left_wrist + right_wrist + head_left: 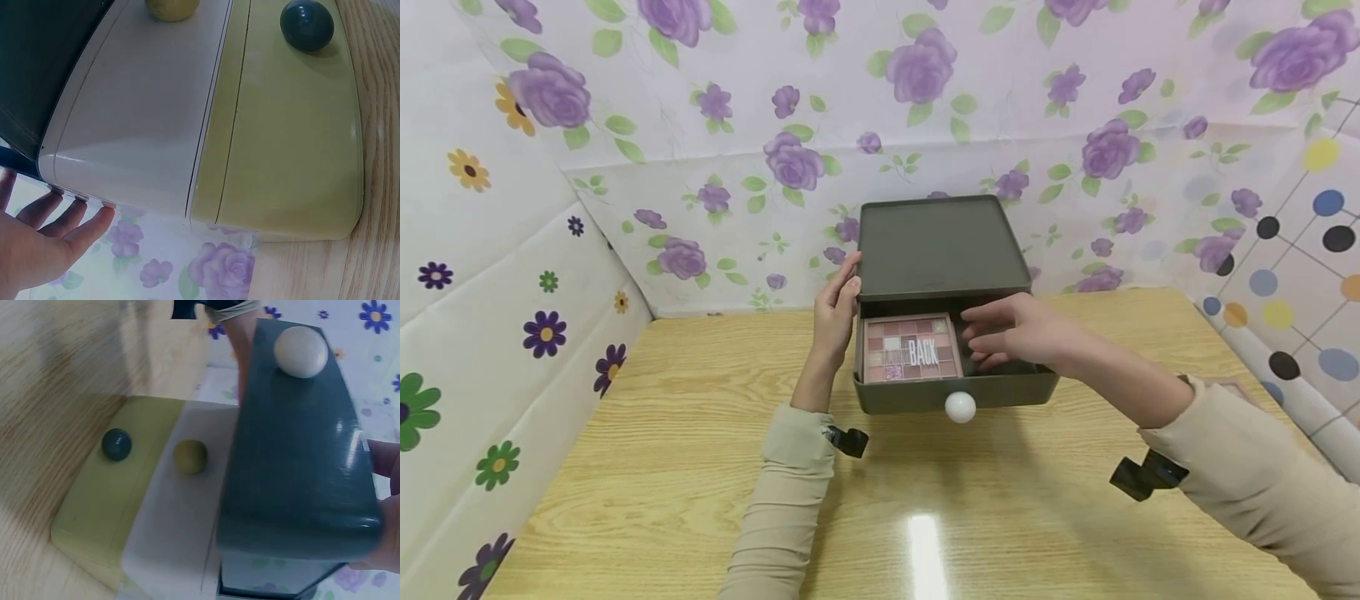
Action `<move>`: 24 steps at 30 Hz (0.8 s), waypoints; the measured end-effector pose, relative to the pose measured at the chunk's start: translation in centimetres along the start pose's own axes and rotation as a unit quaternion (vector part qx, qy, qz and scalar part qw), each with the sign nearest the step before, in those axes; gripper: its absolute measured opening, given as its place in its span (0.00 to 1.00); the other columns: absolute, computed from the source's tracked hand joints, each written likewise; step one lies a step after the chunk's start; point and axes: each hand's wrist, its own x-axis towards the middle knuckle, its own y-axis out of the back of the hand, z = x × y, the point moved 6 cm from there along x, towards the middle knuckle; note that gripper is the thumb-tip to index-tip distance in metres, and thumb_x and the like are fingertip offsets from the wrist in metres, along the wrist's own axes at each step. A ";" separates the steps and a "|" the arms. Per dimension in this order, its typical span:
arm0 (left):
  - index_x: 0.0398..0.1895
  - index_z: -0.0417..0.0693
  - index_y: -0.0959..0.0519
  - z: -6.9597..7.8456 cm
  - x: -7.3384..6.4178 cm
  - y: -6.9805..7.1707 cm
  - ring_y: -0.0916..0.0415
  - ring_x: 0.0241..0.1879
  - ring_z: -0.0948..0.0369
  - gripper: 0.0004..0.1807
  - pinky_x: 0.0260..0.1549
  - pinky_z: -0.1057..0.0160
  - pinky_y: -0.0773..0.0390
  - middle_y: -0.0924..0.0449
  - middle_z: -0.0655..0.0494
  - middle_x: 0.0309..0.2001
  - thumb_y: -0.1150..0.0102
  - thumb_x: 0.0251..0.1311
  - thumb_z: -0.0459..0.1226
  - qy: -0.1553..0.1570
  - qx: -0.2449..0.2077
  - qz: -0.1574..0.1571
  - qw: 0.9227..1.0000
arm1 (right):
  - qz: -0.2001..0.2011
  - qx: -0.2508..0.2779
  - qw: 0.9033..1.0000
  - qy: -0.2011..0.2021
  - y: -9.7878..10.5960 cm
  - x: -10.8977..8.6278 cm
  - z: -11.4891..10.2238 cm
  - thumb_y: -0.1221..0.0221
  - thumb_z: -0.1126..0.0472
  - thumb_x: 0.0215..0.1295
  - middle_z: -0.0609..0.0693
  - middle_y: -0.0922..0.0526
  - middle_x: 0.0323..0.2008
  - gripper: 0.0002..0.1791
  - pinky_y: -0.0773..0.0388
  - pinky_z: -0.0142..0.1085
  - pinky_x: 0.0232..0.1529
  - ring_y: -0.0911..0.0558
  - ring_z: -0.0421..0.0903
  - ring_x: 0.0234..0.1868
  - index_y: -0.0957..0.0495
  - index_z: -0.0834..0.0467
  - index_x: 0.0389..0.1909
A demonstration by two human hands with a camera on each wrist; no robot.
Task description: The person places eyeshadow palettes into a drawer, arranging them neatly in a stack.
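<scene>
A small drawer box (943,250) stands on the table with its dark green top drawer (910,398) pulled out; the drawer has a white knob (960,407). An eyeshadow palette (913,348) marked "BACK" lies flat in the drawer's left part. My left hand (835,312) rests against the left side of the box; in the left wrist view its fingertips touch that side. Over the drawer's right part is my right hand (1018,333), fingers loosely bent and partly inside, apart from the palette. Nothing shows between those fingers.
Below, in the left wrist view, are a white drawer (134,112) and a yellow-green drawer (287,144) with a dark green knob (307,25), both pushed in. Wood-grain table (700,433) surrounds the box. A flowered cloth (715,125) hangs close behind.
</scene>
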 end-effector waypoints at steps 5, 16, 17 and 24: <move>0.63 0.41 0.34 0.0 0.0 0.0 0.51 0.17 0.68 0.23 0.23 0.70 0.44 0.38 0.53 0.64 0.57 0.65 0.36 -0.003 0.003 -0.004 1.000 | 0.007 0.006 1.000 0.021 0.8 -1.5 -0.3 0.48 0.68 0.63 0.69 0.31 0.51 0.28 0.24 0.38 0.42 0.22 0.57 0.45 0.42 0.72 0.63; 0.64 0.42 0.35 0.1 -0.1 -0.1 0.52 0.17 0.67 0.23 0.22 0.72 0.45 0.39 0.54 0.65 0.58 0.65 0.36 -0.010 0.004 -0.011 1.000 | 0.030 0.050 0.998 0.031 2.7 -4.3 0.3 0.45 0.60 0.63 0.66 0.30 0.51 0.28 0.23 0.40 0.41 0.21 0.50 0.39 0.37 0.69 0.60; 0.64 0.42 0.35 0.1 -0.1 -0.1 0.52 0.17 0.67 0.23 0.22 0.72 0.45 0.39 0.54 0.65 0.58 0.65 0.36 -0.009 0.003 -0.011 1.000 | 0.030 0.049 0.998 0.035 2.9 -4.5 0.4 0.45 0.60 0.63 0.66 0.29 0.50 0.28 0.23 0.40 0.41 0.21 0.50 0.39 0.37 0.70 0.60; 0.64 0.42 0.35 0.1 -0.1 0.0 0.51 0.16 0.68 0.23 0.21 0.72 0.44 0.39 0.53 0.65 0.58 0.65 0.36 -0.004 -0.002 -0.005 1.000 | 0.047 0.059 0.995 0.068 4.3 -6.0 1.1 0.48 0.64 0.65 0.56 0.23 0.45 0.19 0.22 0.41 0.38 0.20 0.48 0.37 0.31 0.65 0.56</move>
